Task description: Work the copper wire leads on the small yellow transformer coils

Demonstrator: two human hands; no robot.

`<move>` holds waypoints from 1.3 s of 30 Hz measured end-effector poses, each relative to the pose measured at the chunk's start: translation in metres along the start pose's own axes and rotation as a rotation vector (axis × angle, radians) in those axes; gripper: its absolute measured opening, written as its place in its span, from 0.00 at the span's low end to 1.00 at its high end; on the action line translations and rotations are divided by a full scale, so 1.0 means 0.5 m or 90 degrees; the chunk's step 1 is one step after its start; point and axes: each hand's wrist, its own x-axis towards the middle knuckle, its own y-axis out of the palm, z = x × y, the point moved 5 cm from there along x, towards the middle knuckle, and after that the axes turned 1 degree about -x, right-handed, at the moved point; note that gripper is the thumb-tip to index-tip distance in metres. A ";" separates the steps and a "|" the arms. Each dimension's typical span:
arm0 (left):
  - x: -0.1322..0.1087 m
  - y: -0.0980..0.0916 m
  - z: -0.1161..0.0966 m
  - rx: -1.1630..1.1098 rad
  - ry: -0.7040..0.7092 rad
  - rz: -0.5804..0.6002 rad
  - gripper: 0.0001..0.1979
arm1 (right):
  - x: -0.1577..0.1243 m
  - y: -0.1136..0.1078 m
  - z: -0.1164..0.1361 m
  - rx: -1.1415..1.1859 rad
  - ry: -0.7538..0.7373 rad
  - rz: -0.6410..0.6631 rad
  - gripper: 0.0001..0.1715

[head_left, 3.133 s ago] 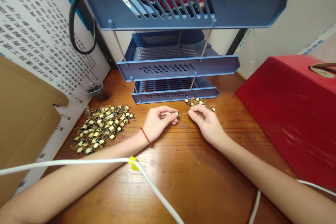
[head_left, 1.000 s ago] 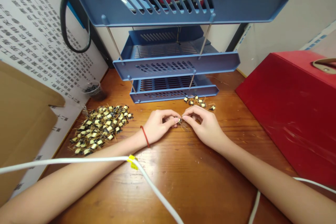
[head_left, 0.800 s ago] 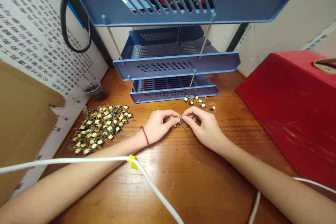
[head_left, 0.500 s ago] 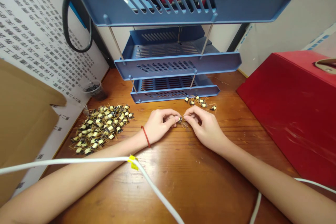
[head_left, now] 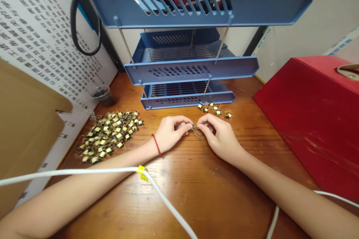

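Between thumb and finger, my left hand pinches a small transformer with a black pin base and thin loose wires. Close on its right, my right hand is closed in a pinch at the transformer's thin wire leads; the exact wire between the fingertips is too fine to make out. A heap of similar yellow-taped transformers lies left of my left wrist. Beyond my right hand sits a smaller group of transformers, their copper-coloured wires sticking out.
A tiered blue tray rack stands behind my hands. On the right is a red case. A clear cup of dark bits stands back left, by brown cardboard. A white cable hangs across the foreground.
My hands keep nearly the same pose at the transformer, with only a tiny shift of the right fingertips. The whole view has moved slightly.
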 end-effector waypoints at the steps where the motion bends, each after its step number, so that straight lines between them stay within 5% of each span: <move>1: 0.000 -0.001 0.000 0.002 -0.001 -0.002 0.11 | 0.000 0.000 0.000 -0.003 -0.002 0.001 0.06; 17: -0.001 0.005 -0.007 0.143 0.057 0.027 0.10 | -0.001 -0.001 0.020 -0.044 -0.117 -0.028 0.07; 27: 0.004 0.002 0.006 -0.083 0.003 0.015 0.12 | 0.006 0.010 -0.027 0.172 0.075 0.001 0.07; 39: 0.007 0.002 0.009 -0.183 -0.025 0.005 0.10 | 0.008 0.016 -0.032 0.251 0.110 0.048 0.07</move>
